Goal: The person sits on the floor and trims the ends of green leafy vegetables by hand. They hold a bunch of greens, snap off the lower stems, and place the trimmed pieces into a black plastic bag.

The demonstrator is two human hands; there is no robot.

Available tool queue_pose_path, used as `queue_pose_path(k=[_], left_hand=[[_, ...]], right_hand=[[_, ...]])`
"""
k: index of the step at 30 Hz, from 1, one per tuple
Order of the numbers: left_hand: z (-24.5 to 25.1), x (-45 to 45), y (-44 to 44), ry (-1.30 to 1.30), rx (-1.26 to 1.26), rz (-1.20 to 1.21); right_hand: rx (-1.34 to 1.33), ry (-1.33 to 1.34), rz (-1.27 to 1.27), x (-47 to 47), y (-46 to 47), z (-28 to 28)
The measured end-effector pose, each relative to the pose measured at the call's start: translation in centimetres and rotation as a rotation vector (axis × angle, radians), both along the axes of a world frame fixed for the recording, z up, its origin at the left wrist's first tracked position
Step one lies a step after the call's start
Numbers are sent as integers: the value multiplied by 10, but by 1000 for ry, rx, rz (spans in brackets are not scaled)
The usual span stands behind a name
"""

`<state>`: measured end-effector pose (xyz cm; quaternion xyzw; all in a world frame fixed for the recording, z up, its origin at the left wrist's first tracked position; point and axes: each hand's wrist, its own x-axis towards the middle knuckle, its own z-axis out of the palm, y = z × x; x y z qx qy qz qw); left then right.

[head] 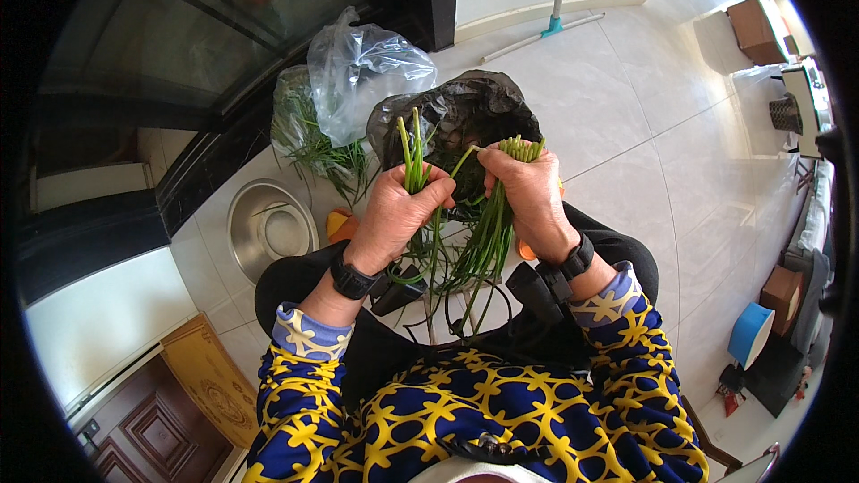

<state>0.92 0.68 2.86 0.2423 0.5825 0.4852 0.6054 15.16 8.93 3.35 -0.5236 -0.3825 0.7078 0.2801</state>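
Note:
My left hand (407,204) is closed around a few long green stalks (411,141), their pale ends pointing up. In my right hand (523,191) is a thicker bunch of the same leafy green stalks (493,235), cut ends at the top and thin leaves hanging down. One bent stalk (464,159) runs between my hands, its tip at my right thumb and forefinger. Behind my hands a black plastic bag (480,90) stands with its mouth spread, dark greens partly visible inside. More long greens (335,157) spill from a clear plastic bag (369,67) behind on the left.
On the tiled floor at the left lies a steel basin (272,228) with a stray leaf in it. A squeegee (551,28) leans near the wall at the back. A dark glass-panelled cabinet (201,33) borders the left side. Cardboard boxes (757,30) stand at the far right.

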Motion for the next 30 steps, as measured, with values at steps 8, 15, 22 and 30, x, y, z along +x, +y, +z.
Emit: queue_pose_path(k=[8, 15, 22, 30], left_hand=[[0, -2, 0, -48, -12, -17], [-2, -3, 0, -96, -31, 2], [-5, -8, 0, -273, -52, -18], [-2, -6, 1, -270, -123, -88]], right_hand=[[-27, -33, -21, 0, 0, -1], [-49, -39, -51, -1, 1, 0], [-64, -16, -36, 0, -1, 2], [-88, 143, 85, 0, -3, 6]])
